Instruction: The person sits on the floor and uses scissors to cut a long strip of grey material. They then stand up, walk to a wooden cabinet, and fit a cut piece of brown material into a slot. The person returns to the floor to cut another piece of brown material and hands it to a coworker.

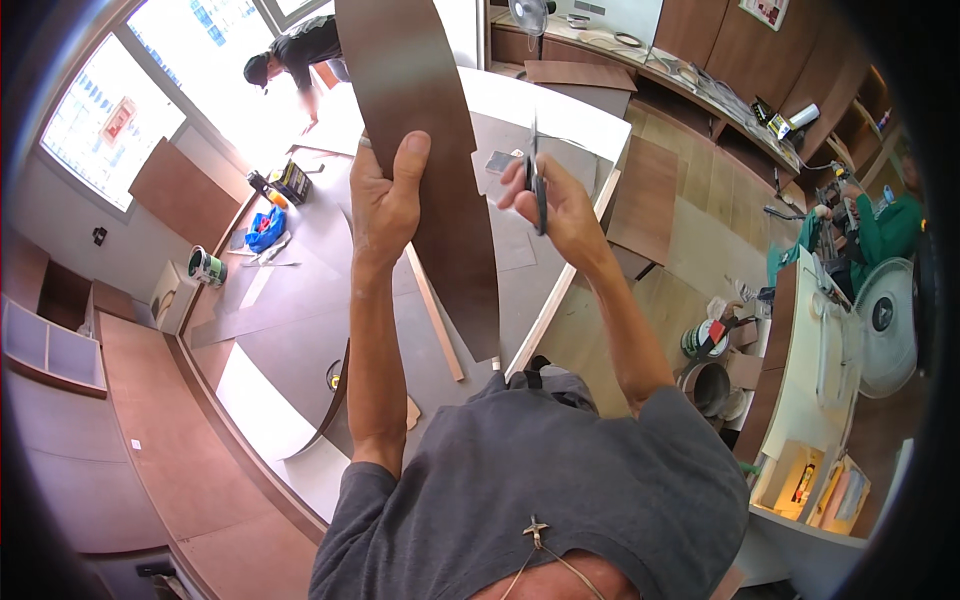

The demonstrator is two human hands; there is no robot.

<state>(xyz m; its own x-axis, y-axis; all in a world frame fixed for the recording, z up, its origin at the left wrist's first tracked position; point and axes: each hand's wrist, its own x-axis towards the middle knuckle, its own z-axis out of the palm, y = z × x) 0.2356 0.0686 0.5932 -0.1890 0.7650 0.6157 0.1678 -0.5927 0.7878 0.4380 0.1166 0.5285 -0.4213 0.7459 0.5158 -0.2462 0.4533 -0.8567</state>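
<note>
A long brown sheet strip (430, 180) hangs in front of me, its top beyond the upper edge and its pointed lower end near my waist. My left hand (388, 195) grips its left edge, thumb lying across the face. Small notches show along the right edge of the strip. In my right hand (562, 205) is a pair of scissors (540, 190), blades pointing up, fingers around the dark handles. The blades stand apart from the strip, to its right. Below lies the large worktable (300, 290), covered in grey-brown sheet.
A narrow wood strip (435, 315) lies on the table. Cans, a blue bag (266, 230) and a green-labelled bucket (207, 266) sit at the left. One person (300, 55) leans over the far end; another in green (885, 235) works at right, near a fan (885, 315).
</note>
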